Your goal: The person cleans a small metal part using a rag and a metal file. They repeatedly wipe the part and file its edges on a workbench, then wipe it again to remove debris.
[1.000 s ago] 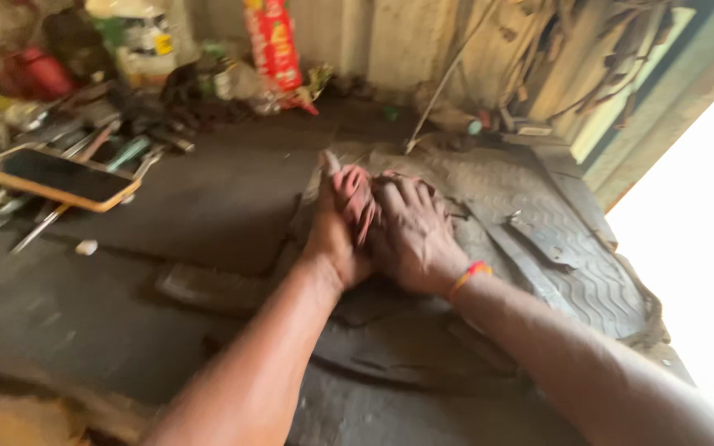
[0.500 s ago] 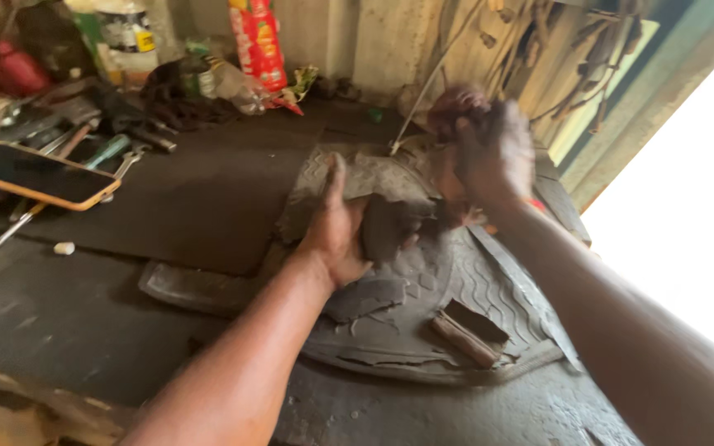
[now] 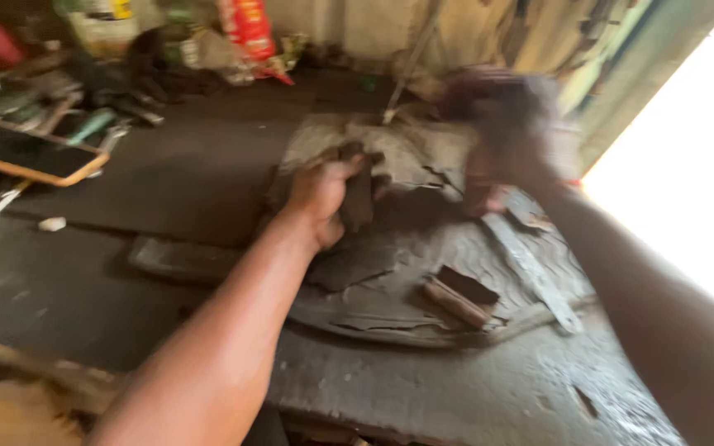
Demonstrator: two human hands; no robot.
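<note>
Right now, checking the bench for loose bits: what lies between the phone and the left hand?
Head view: only bare dark mat between phone and left hand.

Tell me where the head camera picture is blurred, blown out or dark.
Head view: the right hand is smeared by motion blur, its fingers indistinct; the left hand, pressed on the dark rubber piece, is softer than sharp but readable; the right edge is blown out to white by daylight; the phone and clutter at the upper left are soft; the workbench is dim and grey.
</note>
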